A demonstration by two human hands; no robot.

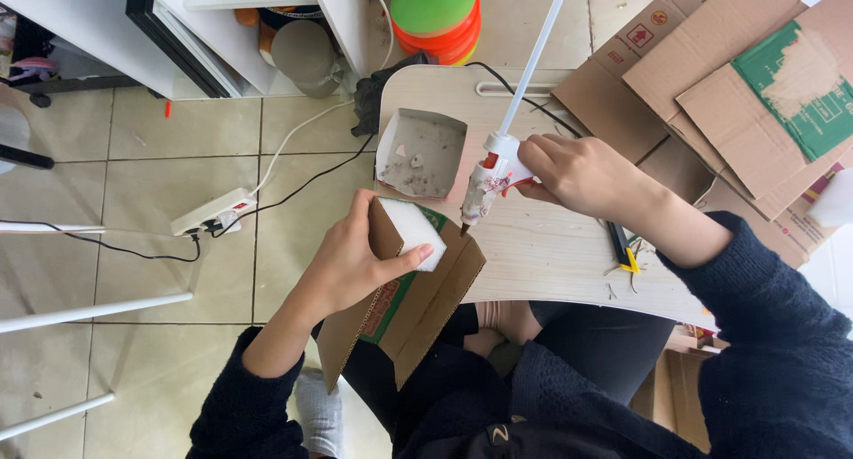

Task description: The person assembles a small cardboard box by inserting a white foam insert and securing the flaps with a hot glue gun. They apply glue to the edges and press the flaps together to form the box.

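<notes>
Over a pale wood counter above a tiled floor, my left fingers clamp a cardboard piece, my right fingers grip a glue gun.

surface: pale wood lap table over tiled floor | on table: open grey box far left, yellow-tipped cutter near right | on floor: power strip left, flat cardboard far right
</notes>
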